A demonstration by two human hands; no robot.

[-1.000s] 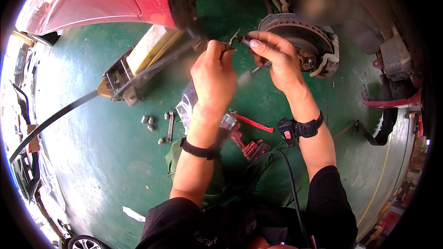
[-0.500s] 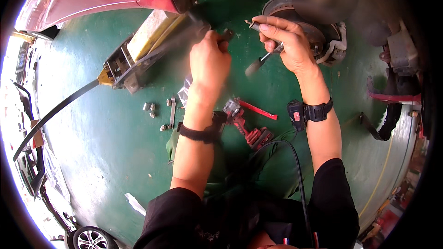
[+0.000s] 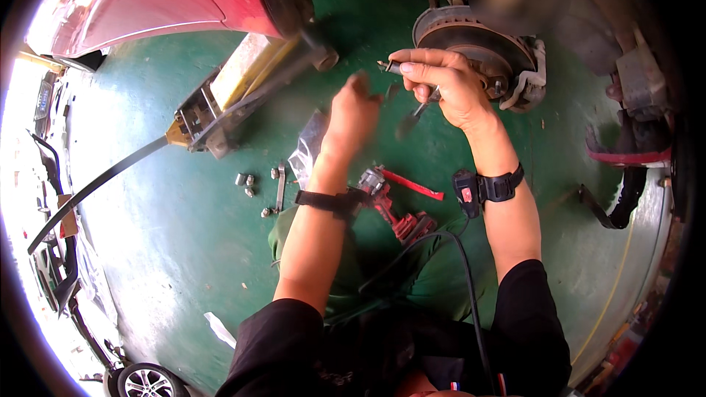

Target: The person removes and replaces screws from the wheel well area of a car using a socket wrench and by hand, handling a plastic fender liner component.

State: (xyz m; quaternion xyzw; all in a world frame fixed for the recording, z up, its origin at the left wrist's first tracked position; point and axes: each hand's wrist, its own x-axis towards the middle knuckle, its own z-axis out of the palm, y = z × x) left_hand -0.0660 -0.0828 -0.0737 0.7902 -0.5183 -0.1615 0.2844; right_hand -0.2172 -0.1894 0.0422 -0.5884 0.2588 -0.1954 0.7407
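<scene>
My right hand (image 3: 457, 92) is closed around a short grey metal pin (image 3: 394, 68) with a brass-coloured tip, pinched between thumb and forefinger. Below those fingers a thin silver shaft with a dark, blurred end (image 3: 407, 125) sticks out of the same hand. My left hand (image 3: 351, 119) is to its left, blurred by motion, its fingers curled together. A dark smear shows beside the left fingertips; what that hand holds cannot be made out. Just beyond my right hand is a rusty brake disc (image 3: 478, 33) with its hub, partly hidden by my fingers.
A red cordless impact wrench (image 3: 386, 202) lies on the green floor near my knees, with a red strip-shaped tool (image 3: 415, 185) beside it. Left of them are a clear plastic bag (image 3: 305, 153), a metal bracket (image 3: 281, 187) and small metal parts (image 3: 246, 181). A yellow floor jack (image 3: 246, 77) stands under the red car (image 3: 169, 0).
My left hand has moved down and slightly right, away from the jack. My right hand has shifted a little left and down, still with the pin. The view has tilted slightly.
</scene>
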